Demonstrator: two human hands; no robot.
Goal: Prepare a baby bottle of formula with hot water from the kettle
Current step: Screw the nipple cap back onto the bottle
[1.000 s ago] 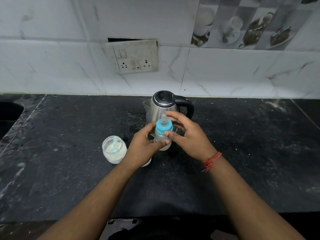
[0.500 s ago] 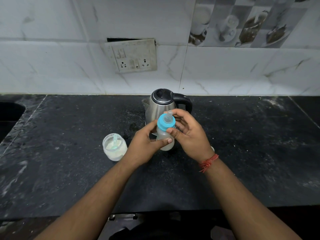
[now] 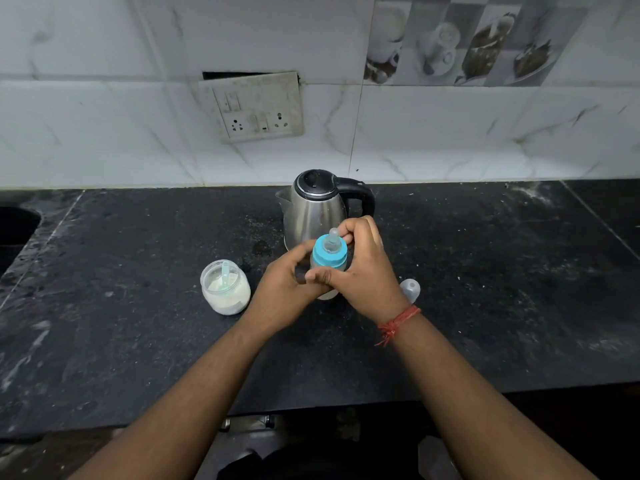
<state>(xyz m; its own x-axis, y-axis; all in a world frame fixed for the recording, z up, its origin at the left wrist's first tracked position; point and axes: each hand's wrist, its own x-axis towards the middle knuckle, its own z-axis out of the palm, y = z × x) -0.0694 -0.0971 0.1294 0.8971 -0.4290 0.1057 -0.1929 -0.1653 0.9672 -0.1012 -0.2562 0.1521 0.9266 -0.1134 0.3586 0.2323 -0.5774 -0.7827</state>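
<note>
A small baby bottle [image 3: 329, 255] with a blue collar and clear teat is held upright over the black counter, just in front of the steel kettle [image 3: 313, 209]. My left hand [image 3: 284, 289] grips the bottle's body from the left. My right hand [image 3: 367, 271] wraps around it from the right, thumb across the front and fingers by the teat. The lower bottle is mostly hidden by both hands. An open clear jar of white formula powder [image 3: 225, 287] with a scoop standing in it sits to the left.
The bottle's clear cap [image 3: 410, 289] lies on the counter [image 3: 138, 341] just right of my right wrist. A wall socket panel [image 3: 258, 109] hangs on the tiled wall behind the kettle. A sink edge [image 3: 17, 223] shows at far left.
Both hands have stayed on the bottle. My right hand has closed further around the collar and body, and the bottle has tilted back to upright. The clear cap now shows at right.
</note>
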